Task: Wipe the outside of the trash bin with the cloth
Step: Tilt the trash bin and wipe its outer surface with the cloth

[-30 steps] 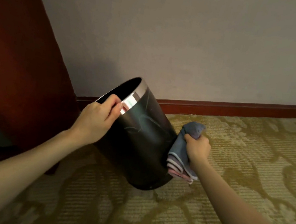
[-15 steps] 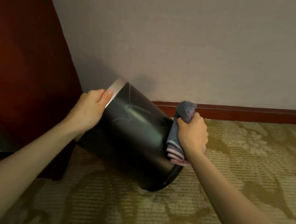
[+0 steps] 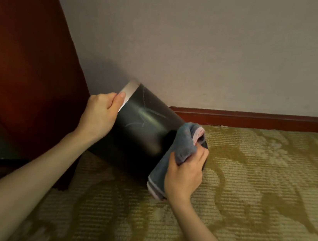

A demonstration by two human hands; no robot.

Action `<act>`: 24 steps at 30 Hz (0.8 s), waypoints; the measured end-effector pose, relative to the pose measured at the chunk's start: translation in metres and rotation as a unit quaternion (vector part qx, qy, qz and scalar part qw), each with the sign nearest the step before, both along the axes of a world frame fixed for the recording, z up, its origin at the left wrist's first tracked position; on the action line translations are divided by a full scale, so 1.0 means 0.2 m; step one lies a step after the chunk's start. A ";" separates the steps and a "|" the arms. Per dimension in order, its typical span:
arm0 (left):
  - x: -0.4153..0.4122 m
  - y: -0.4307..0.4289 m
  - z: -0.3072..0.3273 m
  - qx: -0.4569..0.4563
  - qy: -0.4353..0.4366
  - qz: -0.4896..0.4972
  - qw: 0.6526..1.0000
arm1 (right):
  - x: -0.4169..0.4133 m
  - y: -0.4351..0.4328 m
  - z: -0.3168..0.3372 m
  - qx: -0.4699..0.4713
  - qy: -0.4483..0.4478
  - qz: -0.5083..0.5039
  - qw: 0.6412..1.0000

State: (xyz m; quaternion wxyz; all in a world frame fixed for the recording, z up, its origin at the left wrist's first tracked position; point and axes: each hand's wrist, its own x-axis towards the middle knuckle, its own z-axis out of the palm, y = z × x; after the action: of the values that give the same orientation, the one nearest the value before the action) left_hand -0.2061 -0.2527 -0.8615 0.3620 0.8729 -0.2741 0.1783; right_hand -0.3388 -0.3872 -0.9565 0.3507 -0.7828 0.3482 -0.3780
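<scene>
A black round trash bin (image 3: 142, 130) with a silver rim band is tipped well over, its mouth pointing up and left and its base toward the right. My left hand (image 3: 100, 116) grips the rim at the upper left, thumb on the silver band. A blue-grey cloth (image 3: 178, 149) with a pink edge is bunched in my right hand (image 3: 185, 174), pressed against the bin's side near its base. The cloth hangs down past the bin's lower right edge. Pale smear marks show on the bin's upper side.
A dark red wooden panel (image 3: 20, 61) rises on the left, close to the bin's mouth. A plain wall (image 3: 204, 45) with a red-brown baseboard (image 3: 255, 117) runs behind. Patterned olive carpet (image 3: 255, 193) covers the floor to the right and front.
The bin has tipped further over, hiding its opening. My right hand with the cloth has slid from the bin's right side down toward the base end.
</scene>
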 end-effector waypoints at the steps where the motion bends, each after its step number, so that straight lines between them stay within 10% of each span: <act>1: -0.01 0.00 0.00 0.004 -0.013 -0.007 1.000 | 0.01 -0.03 0.02 0.000 0.001 0.001 1.000; 16: -0.11 0.04 -0.05 -0.032 -0.023 -0.089 0.995 | 0.42 -0.57 0.22 0.161 0.199 0.085 0.963; 24: -0.09 0.01 -0.04 -0.012 -0.004 -0.029 1.000 | 0.30 -0.39 0.23 0.066 0.116 0.044 0.990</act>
State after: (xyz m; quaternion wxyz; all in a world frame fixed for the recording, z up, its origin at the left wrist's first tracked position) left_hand -0.2232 -0.2498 -0.8687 0.3763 0.8594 -0.2986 0.1750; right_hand -0.2791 -0.4647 -0.9103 0.3753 -0.8109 0.3763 -0.2449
